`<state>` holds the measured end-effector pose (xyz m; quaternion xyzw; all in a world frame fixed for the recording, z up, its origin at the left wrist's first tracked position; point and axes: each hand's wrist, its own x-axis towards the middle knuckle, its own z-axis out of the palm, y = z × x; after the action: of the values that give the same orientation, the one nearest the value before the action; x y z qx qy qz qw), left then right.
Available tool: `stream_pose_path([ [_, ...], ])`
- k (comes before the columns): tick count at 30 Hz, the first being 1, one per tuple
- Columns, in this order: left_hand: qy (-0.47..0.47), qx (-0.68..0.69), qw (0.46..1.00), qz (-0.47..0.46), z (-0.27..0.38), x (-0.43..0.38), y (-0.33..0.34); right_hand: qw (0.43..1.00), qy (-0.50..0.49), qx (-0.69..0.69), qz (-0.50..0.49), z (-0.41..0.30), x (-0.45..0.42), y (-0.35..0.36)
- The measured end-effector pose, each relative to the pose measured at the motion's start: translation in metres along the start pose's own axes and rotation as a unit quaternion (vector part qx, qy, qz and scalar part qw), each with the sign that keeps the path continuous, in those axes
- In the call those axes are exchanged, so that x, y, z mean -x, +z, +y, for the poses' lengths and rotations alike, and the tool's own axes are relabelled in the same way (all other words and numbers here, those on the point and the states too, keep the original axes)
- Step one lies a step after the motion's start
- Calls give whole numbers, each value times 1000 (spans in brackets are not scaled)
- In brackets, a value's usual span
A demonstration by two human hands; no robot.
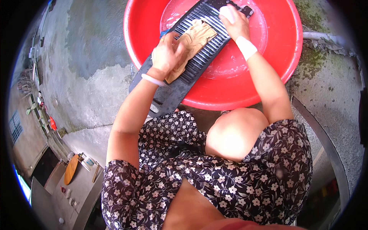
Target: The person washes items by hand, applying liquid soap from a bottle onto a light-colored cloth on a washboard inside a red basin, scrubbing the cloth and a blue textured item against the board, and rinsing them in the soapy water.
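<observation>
A black ribbed washboard (198,61) leans slantwise across the rim of a large red plastic basin (238,93), its upper end inside. Over the ridges lies a wet tan cloth (198,37), long and wrinkled. My left hand (165,54) is at the left edge of this cloth, fingers curled and thumb apart; whether it grips the fabric is not clear. In my right hand (237,26) is a white rounded object, seemingly a bar of soap (227,13), above the board's far end. A small blue item (164,33) shows beside my left fingers, mostly hidden.
Shallow water (218,70) covers the basin's bottom. Wet concrete floor (95,43) spreads to the left. A grey pipe (319,35) meets the basin's right side. My bent knee (237,135) is close to the near rim. A round wooden board (71,169) stands farther off at lower left.
</observation>
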<state>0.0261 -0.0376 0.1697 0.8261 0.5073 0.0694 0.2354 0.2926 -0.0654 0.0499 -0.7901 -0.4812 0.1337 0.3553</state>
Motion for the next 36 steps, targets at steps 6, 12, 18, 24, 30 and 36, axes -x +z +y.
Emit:
stream_pose_path([
  [6, 61, -53, 997, -19, 9, -31, 16, 930, 350, 89, 72, 52, 35, -27],
  [12, -68, 440, 892, -82, 46, -29, -24, 937, 298, 156, -98, 43, 42, -10],
  [18, 120, 697, 699, -103, 114, -45, -111, 835, 386, -335, 204, 65, 14, -33],
  [24, 77, 639, 765, -28, 106, -18, -85, 811, 324, -438, 214, 23, 17, -63],
  [30, -80, 161, 979, -91, 10, 15, -4, 892, 180, -359, 205, 4, 15, -54],
  [36, 272, -113, 955, -30, -3, 46, 3, 953, -131, -271, -35, -113, 69, -27],
])
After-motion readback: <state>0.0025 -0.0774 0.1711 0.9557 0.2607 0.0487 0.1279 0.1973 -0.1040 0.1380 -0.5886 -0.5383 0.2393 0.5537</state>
